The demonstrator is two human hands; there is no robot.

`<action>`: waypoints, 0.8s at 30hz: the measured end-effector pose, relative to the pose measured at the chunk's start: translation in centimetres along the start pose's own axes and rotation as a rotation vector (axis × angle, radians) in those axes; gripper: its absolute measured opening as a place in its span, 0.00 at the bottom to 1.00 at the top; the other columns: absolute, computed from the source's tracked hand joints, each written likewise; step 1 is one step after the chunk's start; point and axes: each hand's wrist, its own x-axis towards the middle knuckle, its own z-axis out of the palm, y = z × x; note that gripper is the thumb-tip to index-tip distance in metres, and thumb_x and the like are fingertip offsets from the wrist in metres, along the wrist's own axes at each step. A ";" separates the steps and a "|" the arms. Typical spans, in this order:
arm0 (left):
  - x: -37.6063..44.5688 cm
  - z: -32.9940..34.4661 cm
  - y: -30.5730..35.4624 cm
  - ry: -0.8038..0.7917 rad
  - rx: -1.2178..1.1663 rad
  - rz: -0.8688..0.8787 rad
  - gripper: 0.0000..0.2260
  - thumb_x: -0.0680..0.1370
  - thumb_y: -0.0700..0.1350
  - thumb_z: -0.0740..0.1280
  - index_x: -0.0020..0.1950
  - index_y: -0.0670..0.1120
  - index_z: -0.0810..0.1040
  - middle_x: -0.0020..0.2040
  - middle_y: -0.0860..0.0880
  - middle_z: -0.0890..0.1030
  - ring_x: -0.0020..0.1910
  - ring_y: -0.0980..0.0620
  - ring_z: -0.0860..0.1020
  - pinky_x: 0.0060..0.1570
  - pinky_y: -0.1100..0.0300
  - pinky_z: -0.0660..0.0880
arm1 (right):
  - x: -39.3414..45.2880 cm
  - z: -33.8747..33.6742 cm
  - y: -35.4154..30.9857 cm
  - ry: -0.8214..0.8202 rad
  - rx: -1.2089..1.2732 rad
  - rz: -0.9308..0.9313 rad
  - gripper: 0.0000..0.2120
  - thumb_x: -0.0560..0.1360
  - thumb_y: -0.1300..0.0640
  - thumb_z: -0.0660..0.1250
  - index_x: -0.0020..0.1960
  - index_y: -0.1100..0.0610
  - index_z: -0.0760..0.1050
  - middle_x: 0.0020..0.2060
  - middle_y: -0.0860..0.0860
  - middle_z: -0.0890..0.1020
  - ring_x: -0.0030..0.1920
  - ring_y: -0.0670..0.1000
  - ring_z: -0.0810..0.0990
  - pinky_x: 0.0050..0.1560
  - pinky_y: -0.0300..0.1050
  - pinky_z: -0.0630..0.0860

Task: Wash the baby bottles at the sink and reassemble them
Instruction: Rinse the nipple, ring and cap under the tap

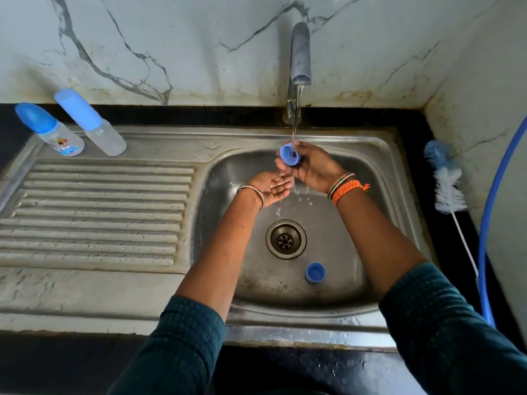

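Dark teal sleeves (176, 346) at the near edge, forearms reaching toward 12 o'clock over the steel sink basin (228, 178). Right hand (310, 169) gripping a small blue plastic cap (290, 155), mouth tilted up toward 10 o'clock, directly under the thin stream from the grey metal tap (300, 52). Left hand (271, 187) open, palm up, just below and toward 8 o'clock of the cap, holding nothing. Second blue plastic cap (315, 272) on the basin floor at 6 o'clock of the drain (286, 239), nearer the right arm. Two capped clear baby bottles (71, 126) lying on the drainboard, far at 9 o'clock. White-and-blue bottle brush (447, 181) on the counter at 3 o'clock, closest to the right hand. Likely rinsing step; reassembly not begun.
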 end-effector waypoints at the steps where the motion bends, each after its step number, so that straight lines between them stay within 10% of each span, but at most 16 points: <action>1: -0.2 -0.1 0.0 -0.024 0.018 0.020 0.12 0.81 0.34 0.53 0.59 0.38 0.74 0.56 0.43 0.78 0.58 0.47 0.77 0.61 0.55 0.70 | -0.1 -0.1 0.2 0.021 -0.062 -0.055 0.10 0.80 0.65 0.57 0.58 0.66 0.73 0.53 0.61 0.77 0.51 0.54 0.78 0.49 0.43 0.80; 4: -0.9 -0.4 0.0 -0.049 0.027 0.100 0.11 0.81 0.33 0.57 0.59 0.42 0.74 0.59 0.43 0.77 0.63 0.47 0.74 0.57 0.57 0.72 | -1.0 -0.1 1.2 0.125 -0.508 -0.257 0.18 0.74 0.73 0.65 0.63 0.68 0.72 0.59 0.63 0.77 0.54 0.53 0.77 0.60 0.47 0.75; 9: -3.3 -1.5 -1.4 0.054 0.155 0.257 0.09 0.79 0.34 0.61 0.44 0.45 0.75 0.38 0.48 0.81 0.32 0.55 0.75 0.33 0.65 0.70 | -3.8 0.7 2.7 0.217 -0.735 -0.475 0.21 0.68 0.70 0.73 0.59 0.67 0.75 0.55 0.61 0.80 0.53 0.53 0.79 0.59 0.43 0.75; 16: -8.4 -7.2 -4.0 0.187 0.315 0.487 0.07 0.77 0.36 0.64 0.48 0.47 0.78 0.42 0.51 0.81 0.39 0.55 0.78 0.39 0.62 0.73 | -7.6 3.6 6.3 0.107 -0.940 -0.609 0.27 0.65 0.68 0.76 0.63 0.63 0.72 0.54 0.55 0.81 0.51 0.46 0.77 0.50 0.24 0.70; 24: -15.0 -22.5 -7.2 0.535 0.708 0.918 0.18 0.71 0.25 0.59 0.50 0.43 0.80 0.49 0.45 0.82 0.42 0.59 0.78 0.46 0.62 0.78 | -9.8 14.8 14.0 -0.097 -1.112 -0.623 0.32 0.66 0.66 0.73 0.68 0.61 0.68 0.51 0.54 0.80 0.50 0.54 0.79 0.54 0.43 0.73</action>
